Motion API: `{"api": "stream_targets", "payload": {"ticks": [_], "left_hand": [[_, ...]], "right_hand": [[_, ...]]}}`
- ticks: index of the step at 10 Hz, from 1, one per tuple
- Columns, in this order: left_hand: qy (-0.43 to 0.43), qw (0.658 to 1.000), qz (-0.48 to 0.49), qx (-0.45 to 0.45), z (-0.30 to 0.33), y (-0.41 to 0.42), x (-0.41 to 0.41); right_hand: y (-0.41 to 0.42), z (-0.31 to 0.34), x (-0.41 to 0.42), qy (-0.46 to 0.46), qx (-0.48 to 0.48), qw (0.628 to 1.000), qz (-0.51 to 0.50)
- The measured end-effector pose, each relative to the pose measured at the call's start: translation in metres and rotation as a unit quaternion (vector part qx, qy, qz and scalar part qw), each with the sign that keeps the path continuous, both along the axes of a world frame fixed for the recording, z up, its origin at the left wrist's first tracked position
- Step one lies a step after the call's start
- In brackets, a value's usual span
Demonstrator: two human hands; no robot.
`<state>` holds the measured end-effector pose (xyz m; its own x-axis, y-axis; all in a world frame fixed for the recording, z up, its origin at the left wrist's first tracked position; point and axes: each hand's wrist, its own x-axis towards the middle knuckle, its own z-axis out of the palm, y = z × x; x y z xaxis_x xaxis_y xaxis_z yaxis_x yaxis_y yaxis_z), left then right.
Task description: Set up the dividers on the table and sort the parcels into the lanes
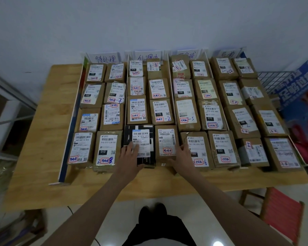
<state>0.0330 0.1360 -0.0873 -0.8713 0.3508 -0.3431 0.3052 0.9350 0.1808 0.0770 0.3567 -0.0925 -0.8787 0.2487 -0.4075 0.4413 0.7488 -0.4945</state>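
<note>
Many labelled cardboard parcels lie in rows on the wooden table (43, 139), split into lanes by upright white dividers (70, 125) with handwritten lane signs (105, 58) at the back. My left hand (129, 153) rests with straight fingers on a black parcel (140, 139) at the front of the second lane. My right hand (182, 154) lies flat at the right edge of the brown parcel (166, 141) beside it, touching it and the neighbouring parcel (197, 150).
A red and wooden stool (281, 208) stands at the table's front right. A blue poster (299, 89) and a wire rack (272, 80) are at the right. Shelving (5, 110) stands on the left, and a cardboard box (25, 226) lies on the floor.
</note>
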Motion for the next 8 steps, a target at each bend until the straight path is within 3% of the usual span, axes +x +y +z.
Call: {"api": "stream_targets", "payload": {"ticks": [2, 5, 6, 8], "left_hand": [[-0.004, 1.000, 0.010, -0.005, -0.002, 0.003, -0.001], [-0.011, 1.000, 0.010, -0.007, 0.005, 0.009, -0.005], [-0.010, 1.000, 0.011, 0.009, 0.018, 0.006, -0.012], [0.109, 0.994, 0.011, -0.004, 0.067, 0.001, -0.047]], "right_hand": [[-0.007, -0.006, -0.005, 0.003, 0.122, 0.990, 0.072], [0.003, 0.001, -0.018, -0.025, 0.079, 0.992, 0.099], [0.008, 0.018, -0.022, 0.001, 0.054, 0.996, 0.073], [0.012, 0.065, -0.047, 0.124, 0.164, 0.975, 0.082]]}}
